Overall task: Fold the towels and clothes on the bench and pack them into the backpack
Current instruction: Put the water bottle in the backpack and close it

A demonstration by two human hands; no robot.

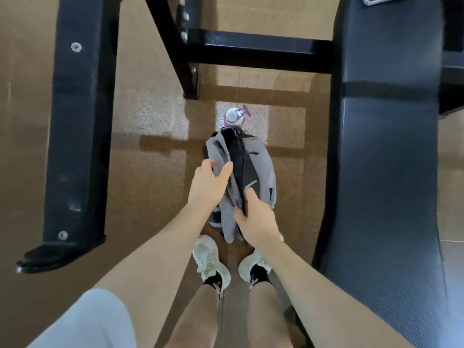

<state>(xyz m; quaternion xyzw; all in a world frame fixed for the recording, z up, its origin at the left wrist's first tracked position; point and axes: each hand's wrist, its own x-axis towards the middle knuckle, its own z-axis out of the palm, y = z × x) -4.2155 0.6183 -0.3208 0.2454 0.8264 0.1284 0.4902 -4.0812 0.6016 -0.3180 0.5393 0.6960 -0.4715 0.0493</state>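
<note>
Floor (155,101): brown, glossy, w/ faint tile seams. A pale speckled patch near centre, crossed by dark shadow bars, so light falls from above or behind. Black metal frame (77,121) on the left: a wide flat upright w/ bolt heads, ending in a rounded foot (60,254) resting on the floor. A slanted black strut (170,46) meets a horizontal crossbar (258,54) at top centre, bolted at the joint. Right side: long dark padded surface (386,172) w/ fine ribbed texture, running top to bottom. No walls or windows in view.
</note>
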